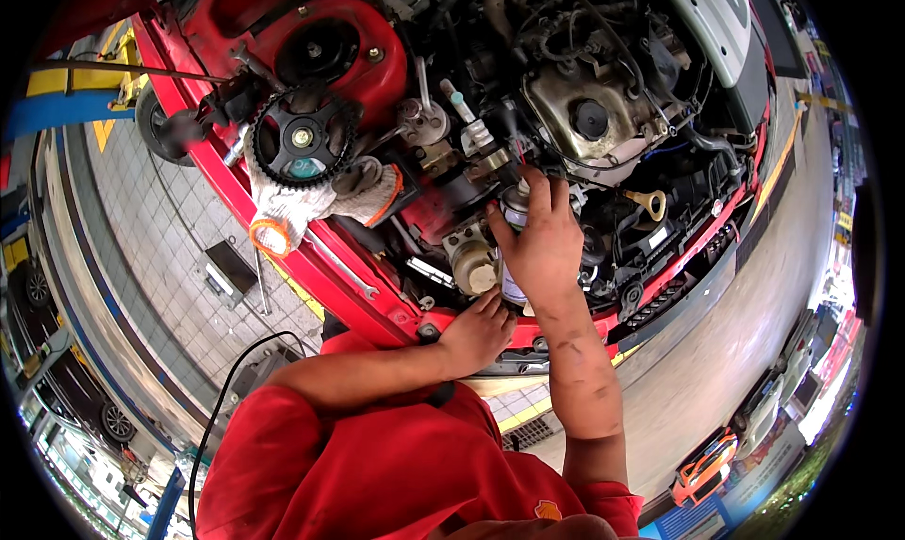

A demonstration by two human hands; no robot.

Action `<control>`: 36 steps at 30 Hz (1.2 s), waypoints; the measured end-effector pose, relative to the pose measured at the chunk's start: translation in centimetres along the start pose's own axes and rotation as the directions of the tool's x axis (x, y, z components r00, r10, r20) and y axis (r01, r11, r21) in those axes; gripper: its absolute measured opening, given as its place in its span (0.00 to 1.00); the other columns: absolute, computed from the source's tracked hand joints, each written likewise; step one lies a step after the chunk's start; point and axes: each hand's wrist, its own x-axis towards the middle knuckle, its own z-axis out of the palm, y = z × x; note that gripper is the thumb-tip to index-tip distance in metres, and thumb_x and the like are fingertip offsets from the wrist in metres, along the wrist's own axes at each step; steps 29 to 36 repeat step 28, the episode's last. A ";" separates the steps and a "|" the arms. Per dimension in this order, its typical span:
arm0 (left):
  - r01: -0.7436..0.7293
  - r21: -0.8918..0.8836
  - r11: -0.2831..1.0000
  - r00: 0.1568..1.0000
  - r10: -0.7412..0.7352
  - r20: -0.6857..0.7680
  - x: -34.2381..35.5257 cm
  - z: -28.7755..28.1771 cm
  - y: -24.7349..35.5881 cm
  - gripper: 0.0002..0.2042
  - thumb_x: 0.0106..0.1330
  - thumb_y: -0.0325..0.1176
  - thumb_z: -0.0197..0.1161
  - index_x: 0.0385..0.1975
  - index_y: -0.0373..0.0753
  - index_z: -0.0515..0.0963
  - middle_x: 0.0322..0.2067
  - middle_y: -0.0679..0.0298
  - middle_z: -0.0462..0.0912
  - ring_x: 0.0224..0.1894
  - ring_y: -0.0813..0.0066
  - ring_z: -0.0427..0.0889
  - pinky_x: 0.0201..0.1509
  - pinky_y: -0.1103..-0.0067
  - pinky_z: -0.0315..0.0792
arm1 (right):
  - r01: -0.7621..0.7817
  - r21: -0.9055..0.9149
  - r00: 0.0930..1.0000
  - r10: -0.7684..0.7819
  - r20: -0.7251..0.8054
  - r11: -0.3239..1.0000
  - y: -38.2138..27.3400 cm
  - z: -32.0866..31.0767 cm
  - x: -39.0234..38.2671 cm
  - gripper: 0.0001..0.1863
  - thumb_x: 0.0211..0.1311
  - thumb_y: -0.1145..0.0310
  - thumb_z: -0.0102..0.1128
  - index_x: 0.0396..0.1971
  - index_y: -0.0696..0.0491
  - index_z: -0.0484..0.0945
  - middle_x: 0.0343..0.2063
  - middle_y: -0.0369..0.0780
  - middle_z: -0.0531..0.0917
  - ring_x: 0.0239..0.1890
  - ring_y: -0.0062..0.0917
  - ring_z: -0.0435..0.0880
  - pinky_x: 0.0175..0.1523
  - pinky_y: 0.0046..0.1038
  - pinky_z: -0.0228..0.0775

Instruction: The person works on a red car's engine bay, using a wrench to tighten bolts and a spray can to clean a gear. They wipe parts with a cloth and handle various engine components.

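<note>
Inside the open engine bay of a red car, my right hand (545, 243) is closed around a spray can (513, 287) with a pale body. Its forefinger reaches over the can's top, and a thin red straw seems to point away from me there. My left hand (479, 335) rests at the bay's front edge, fingers lying forward, with nothing visible in it. Its fingertips are beside the can's lower end and a tan-capped reservoir (479, 269). Just beyond the can are metal fittings (479, 139). The can's middle is partly hidden by my right hand.
A black toothed pulley (304, 137) lies on white work gloves (294, 205) on the left fender. Nearby are a combination wrench (341, 267) and a ratchet (424, 111). The engine cover (575, 97) with its black cap and a yellow dipstick handle (650, 204) are to the right.
</note>
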 end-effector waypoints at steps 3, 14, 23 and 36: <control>0.005 -0.012 1.000 1.000 -0.005 0.008 0.1 -0.5 0.0 0.20 0.70 0.42 0.56 0.51 0.32 0.79 0.46 0.56 0.83 0.56 0.60 0.77 0.75 0.63 0.56 | -0.075 0.113 0.996 0.069 0.053 0.991 0.8 -0.6 0.5 0.31 0.57 0.60 0.71 0.59 0.50 0.70 0.45 0.48 0.77 0.42 0.48 0.83 0.42 0.43 0.79; 0.000 -0.030 1.000 0.999 -0.001 -0.039 -0.1 -0.7 0.0 0.19 0.68 0.43 0.59 0.49 0.33 0.79 0.43 0.57 0.82 0.54 0.60 0.77 0.73 0.64 0.59 | -0.076 0.096 0.996 0.072 0.049 0.993 0.7 -0.8 0.7 0.31 0.57 0.59 0.72 0.60 0.48 0.70 0.47 0.48 0.77 0.43 0.49 0.83 0.45 0.44 0.78; -0.033 0.044 0.998 0.999 0.033 0.000 -0.3 0.2 0.3 0.19 0.68 0.42 0.56 0.48 0.33 0.81 0.44 0.57 0.85 0.55 0.59 0.78 0.78 0.60 0.51 | 0.008 0.177 0.995 0.010 -0.097 0.984 0.2 -6.3 -5.6 0.34 0.52 0.66 0.76 0.61 0.52 0.73 0.48 0.47 0.78 0.46 0.45 0.83 0.48 0.38 0.79; -0.045 -0.052 0.998 0.997 0.042 -0.064 -0.2 0.3 0.3 0.20 0.65 0.43 0.61 0.47 0.32 0.81 0.43 0.56 0.86 0.55 0.56 0.80 0.80 0.58 0.46 | -0.165 0.624 0.972 0.232 -0.026 0.764 1.8 -11.9 -15.8 0.39 0.49 0.75 0.74 0.65 0.50 0.70 0.57 0.44 0.77 0.57 0.41 0.81 0.65 0.36 0.70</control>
